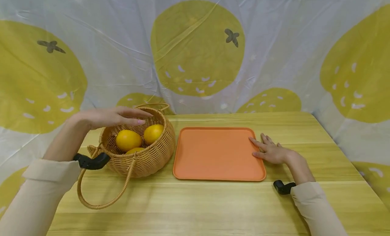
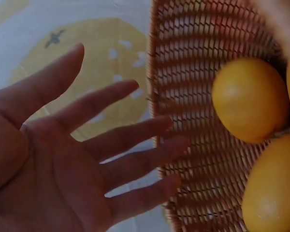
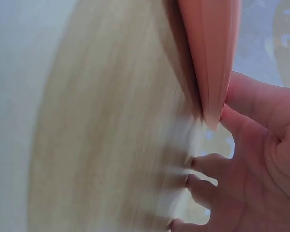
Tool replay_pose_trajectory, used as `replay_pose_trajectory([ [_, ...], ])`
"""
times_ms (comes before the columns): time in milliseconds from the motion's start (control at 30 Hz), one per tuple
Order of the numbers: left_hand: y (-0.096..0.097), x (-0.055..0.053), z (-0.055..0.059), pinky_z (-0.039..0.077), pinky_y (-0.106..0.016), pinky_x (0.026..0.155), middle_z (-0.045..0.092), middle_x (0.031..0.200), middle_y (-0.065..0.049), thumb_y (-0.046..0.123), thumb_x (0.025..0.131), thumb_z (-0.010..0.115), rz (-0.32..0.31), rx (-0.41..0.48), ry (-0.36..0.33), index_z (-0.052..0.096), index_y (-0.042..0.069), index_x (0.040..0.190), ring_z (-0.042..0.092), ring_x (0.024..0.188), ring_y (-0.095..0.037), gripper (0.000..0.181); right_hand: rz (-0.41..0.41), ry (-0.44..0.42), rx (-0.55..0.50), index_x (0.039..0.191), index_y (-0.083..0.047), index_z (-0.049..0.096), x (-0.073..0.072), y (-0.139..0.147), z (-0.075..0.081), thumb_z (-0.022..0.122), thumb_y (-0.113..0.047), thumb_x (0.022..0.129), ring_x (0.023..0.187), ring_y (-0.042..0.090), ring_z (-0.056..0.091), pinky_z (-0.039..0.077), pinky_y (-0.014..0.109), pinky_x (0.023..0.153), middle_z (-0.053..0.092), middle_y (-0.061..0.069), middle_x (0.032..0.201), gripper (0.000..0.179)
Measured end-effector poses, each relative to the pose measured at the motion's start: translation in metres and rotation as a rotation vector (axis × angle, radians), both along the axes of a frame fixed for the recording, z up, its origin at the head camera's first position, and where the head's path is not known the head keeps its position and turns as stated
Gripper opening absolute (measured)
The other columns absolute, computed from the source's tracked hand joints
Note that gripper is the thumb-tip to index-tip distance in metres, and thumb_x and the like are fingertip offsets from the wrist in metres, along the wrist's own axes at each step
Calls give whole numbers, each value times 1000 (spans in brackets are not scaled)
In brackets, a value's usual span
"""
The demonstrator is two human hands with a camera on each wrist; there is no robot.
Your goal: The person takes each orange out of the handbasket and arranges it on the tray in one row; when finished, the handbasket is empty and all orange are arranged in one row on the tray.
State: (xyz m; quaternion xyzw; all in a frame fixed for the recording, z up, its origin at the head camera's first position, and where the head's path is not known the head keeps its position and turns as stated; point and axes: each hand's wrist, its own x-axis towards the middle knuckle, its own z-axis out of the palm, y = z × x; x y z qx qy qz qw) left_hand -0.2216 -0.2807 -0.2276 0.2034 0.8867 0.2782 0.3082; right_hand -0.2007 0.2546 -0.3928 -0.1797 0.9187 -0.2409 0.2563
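Observation:
A round wicker basket (image 1: pixel 158 158) stands on the left of the table. Inside it lie smooth yellow-orange fruits, one at the left (image 1: pixel 128 140), one at the right (image 1: pixel 153 133) and one partly hidden by the front rim. Over the basket's mouth reaches my left hand (image 1: pixel 111 118), palm down and holding nothing; its fingers are spread in the left wrist view, above the fruits. An orange rectangular tray (image 1: pixel 216 155) lies flat to the right of the basket. My right hand (image 1: pixel 272 151) rests at its right edge, thumb and forefinger on the rim, the other fingertips on the table.
The wooden table (image 1: pixel 207 209) extends in front of the tray and to its right. One basket handle (image 1: pixel 103 206) hangs down toward the front; the other rises behind. A white curtain (image 1: pixel 274 43) with large yellow fruit prints closes off the back and sides.

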Motion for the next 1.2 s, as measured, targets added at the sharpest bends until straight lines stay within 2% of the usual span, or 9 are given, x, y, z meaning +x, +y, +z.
replay_pose_trajectory([
  [100, -4, -31, -12, 24, -69, 121, 21, 172, -15, 37, 107, 56, -52, 7, -78, 36, 17, 162, 12, 159, -45, 61, -2, 2, 2, 166, -6, 14, -1, 1, -1, 48, -49, 108, 152, 59, -14, -9, 81, 113, -16, 38, 165, 80],
  [200, -7, -54, -23, 23, -66, 123, 22, 171, -17, 31, 107, 57, -92, 13, -160, 35, 14, 162, 14, 159, -44, 61, -2, 5, 5, 166, -6, 14, -2, 1, -2, 48, -49, 108, 153, 58, -14, -7, 81, 113, -15, 38, 165, 80],
  [300, -9, -68, -30, 26, -63, 123, 28, 169, -19, 27, 107, 58, -133, 1, -222, 36, 13, 162, 22, 158, -43, 61, -3, 6, 8, 166, -7, 14, -2, 1, -1, 49, -49, 108, 153, 57, -14, -7, 81, 113, -15, 38, 166, 80],
  [467, 0, -84, -41, 33, -54, 123, 33, 168, -14, 26, 103, 65, -199, -78, -240, 41, 15, 160, 24, 158, -38, 63, -8, 2, 8, 166, -7, 14, -2, 2, -1, 49, -49, 108, 153, 57, -14, -8, 81, 113, -16, 37, 166, 80],
  [600, 10, -92, -51, 40, -45, 119, 28, 170, -14, 23, 99, 71, -193, -122, -269, 39, 16, 161, 29, 155, -36, 71, -15, 3, 9, 166, -7, 15, -3, 2, -2, 49, -48, 108, 153, 58, -14, -9, 81, 113, -16, 37, 166, 79],
  [733, 12, -96, -64, 47, -43, 113, 21, 171, -21, 15, 97, 73, -122, -100, -368, 31, 11, 164, 42, 146, -33, 80, -11, 6, 14, 167, -8, 15, -3, 0, -2, 48, -49, 108, 153, 58, -13, -8, 81, 113, -16, 37, 166, 79],
  [867, 9, -98, -73, 50, -44, 110, 14, 170, -27, 13, 99, 70, -72, -69, -434, 22, 8, 165, 53, 136, -27, 82, -9, 12, 15, 167, -8, 15, -3, -1, -2, 49, -49, 108, 153, 58, -13, -8, 81, 113, -16, 37, 166, 79],
  [1067, 7, -98, -76, 53, -43, 107, 12, 169, -26, 22, 100, 70, -77, -81, -439, 24, 10, 166, 56, 132, -26, 81, -27, 4, 5, 167, -8, 15, -2, -1, -4, 48, -45, 109, 153, 58, -14, -10, 81, 113, -17, 36, 166, 76],
  [1200, 7, -96, -75, 54, -39, 103, 26, 161, -25, 21, 97, 74, -85, -92, -397, 29, 11, 163, 53, 129, -25, 80, -29, 10, -3, 166, -8, 15, -2, -1, -5, 48, -46, 109, 153, 58, -14, -10, 81, 113, -17, 36, 166, 77],
])
